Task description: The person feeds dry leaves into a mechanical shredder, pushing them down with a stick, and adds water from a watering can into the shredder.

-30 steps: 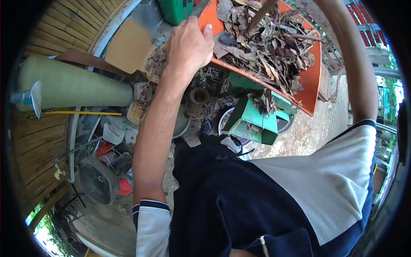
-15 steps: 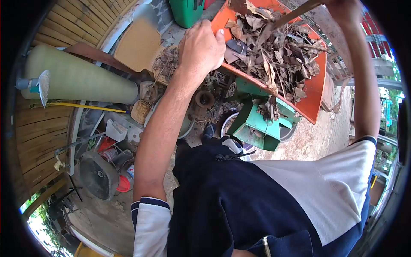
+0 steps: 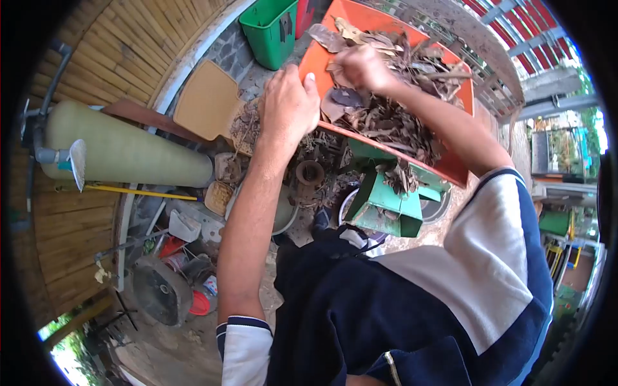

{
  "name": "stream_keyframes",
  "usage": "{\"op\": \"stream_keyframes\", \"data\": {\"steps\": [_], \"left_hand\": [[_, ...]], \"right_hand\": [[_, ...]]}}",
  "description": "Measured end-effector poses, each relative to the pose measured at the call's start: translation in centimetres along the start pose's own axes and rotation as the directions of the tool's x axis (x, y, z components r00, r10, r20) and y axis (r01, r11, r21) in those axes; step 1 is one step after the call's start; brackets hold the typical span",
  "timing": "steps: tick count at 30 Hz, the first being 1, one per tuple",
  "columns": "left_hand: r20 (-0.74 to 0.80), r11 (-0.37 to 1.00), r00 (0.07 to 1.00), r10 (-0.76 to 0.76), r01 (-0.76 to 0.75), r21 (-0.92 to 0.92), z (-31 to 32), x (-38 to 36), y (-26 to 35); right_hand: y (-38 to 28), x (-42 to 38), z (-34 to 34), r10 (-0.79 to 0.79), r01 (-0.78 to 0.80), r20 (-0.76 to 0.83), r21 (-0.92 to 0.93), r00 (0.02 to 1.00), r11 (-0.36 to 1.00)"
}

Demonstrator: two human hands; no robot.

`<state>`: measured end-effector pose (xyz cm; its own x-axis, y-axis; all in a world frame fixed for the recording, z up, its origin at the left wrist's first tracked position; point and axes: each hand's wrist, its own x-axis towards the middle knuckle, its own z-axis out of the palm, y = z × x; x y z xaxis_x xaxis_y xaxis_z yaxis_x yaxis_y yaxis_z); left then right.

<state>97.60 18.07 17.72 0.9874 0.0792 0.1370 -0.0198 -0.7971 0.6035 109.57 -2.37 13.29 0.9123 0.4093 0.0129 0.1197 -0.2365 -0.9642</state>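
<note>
An orange hopper-like tray [image 3: 458,168] full of dry brown leaves [image 3: 412,128] tilts above a green metal chute [image 3: 386,199]. My left hand [image 3: 288,106] is closed over the tray's near left edge, with the thumb toward the leaves. Deep inside the tray, my right hand [image 3: 364,67] is among the leaves near the left end, its fingers curled and smeared by motion. A dark, flat round piece [image 3: 347,97] lies just below it. More leaves [image 3: 400,177] rest on top of the green chute.
A green bin [image 3: 270,35] stands behind the tray. To the left are a tan plastic panel [image 3: 206,100] and a large pale cylindrical tank [image 3: 129,145]. A dusty basin [image 3: 161,289] and scattered items lie on the floor at lower left. A wooden bench [image 3: 496,58] is behind.
My right hand has come down from the upper right, where a long brown strip extended from it, to the leaves at the tray's left. My left hand stays on the tray edge.
</note>
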Motion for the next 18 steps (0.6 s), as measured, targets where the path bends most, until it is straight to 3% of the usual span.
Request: {"op": "stream_keyframes", "data": {"steps": [1, 2, 4, 5, 6, 7, 8, 9, 10, 12, 13, 14, 15, 16, 17, 18], "left_hand": [[-0.01, 0.999, 1.0, 0.029, -0.028, 0.022, 0.2, 0.1, -0.2], [-0.001, 0.998, 0.998, 0.063, -0.063, 0.03, 0.3, 0.0, -0.2], [-0.063, 1.0, 0.998, 0.01, -0.012, -0.019, 0.5, -0.2, -0.1], [-0.17, 0.999, 0.984, 0.045, -0.048, -0.011, 0.6, -0.4, 0.1], [-0.157, 0.997, 0.984, 0.079, -0.079, 0.002, 0.2, -0.7, 0.8], [-0.315, 0.962, 0.91, 0.27, -0.265, 0.06, -0.3, -1.0, 1.6], [-0.452, 0.89, 0.772, 0.447, -0.434, 0.14, -0.8, -1.0, 2.7], [-0.472, 0.836, 0.73, 0.494, -0.548, 0.028, -1.3, -0.6, 4.3], [-0.459, 0.815, 0.716, 0.526, -0.578, 0.032, -2.2, -0.4, 7.1], [-0.641, 0.678, 0.531, 0.554, -0.735, -0.022, -3.9, -0.3, 12.7], [-0.633, 0.662, 0.523, 0.571, -0.749, -0.021, -4.2, 0.2, 14.0], [-0.487, 0.694, 0.68, 0.548, -0.695, -0.19, -4.4, 1.1, 15.0], [-0.303, 0.729, 0.801, 0.516, -0.596, -0.336, -4.8, 1.9, 15.5], [0.0, 0.716, 0.886, 0.463, -0.374, -0.59, -5.1, 2.5, 16.0], [0.024, 0.716, 0.838, 0.545, -0.451, -0.533, -4.8, 3.3, 16.1], [0.053, 0.704, 0.782, 0.621, -0.527, -0.476, -4.2, 3.8, 16.2]], "right_hand": [[0.4, -1.0, 2.3, -0.091, 0.099, 0.111, -0.067, 0.99, 0.993], [1.4, -0.4, 2.1, -0.092, 0.071, 0.215, 0.102, 0.972, 0.992], [-1.2, -1.3, 0.1, -0.041, 0.044, -0.025, 0.116, 0.999, 0.992], [-3.3, -1.9, -1.3, -0.083, 0.093, -0.132, 0.076, 0.988, 0.993], [-6.3, -2.9, -2.6, -0.118, 0.13, -0.234, 0.034, 0.965, 0.991], [-9.5, -3.7, -4.2, -0.123, 0.139, -0.269, 0.043, 0.955, 0.989], [-12.7, -4.5, -5.9, -0.178, 0.215, -0.25, 0.13, 0.952, 0.968], [-15.3, -5.3, -7.8, -0.242, 0.292, -0.236, 0.209, 0.941, 0.933], [-16.7, -6.4, -9.3, -0.281, 0.317, -0.205, 0.175, 0.938, 0.932], [-17.9, -8.2, -8.8, -0.385, 0.379, -0.257, -0.077, 0.886, 0.922], [-18.4, -9.4, -8.2, -0.399, 0.359, -0.283, -0.186, 0.872, 0.915], [-17.6, -9.8, -6.9, -0.446, 0.381, -0.35, -0.241, 0.824, 0.892], [-16.7, -10.3, -5.7, -0.489, 0.393, -0.414, -0.3, 0.768, 0.87], [-14.8, -9.7, -4.3, -0.615, 0.496, -0.48, -0.363, 0.626, 0.789], [-14.8, -10.6, -3.8, -0.593, 0.435, -0.405, -0.419, 0.696, 0.797], [-14.3, -11.2, -2.9, -0.589, 0.437, -0.463, -0.399, 0.663, 0.806]]}}
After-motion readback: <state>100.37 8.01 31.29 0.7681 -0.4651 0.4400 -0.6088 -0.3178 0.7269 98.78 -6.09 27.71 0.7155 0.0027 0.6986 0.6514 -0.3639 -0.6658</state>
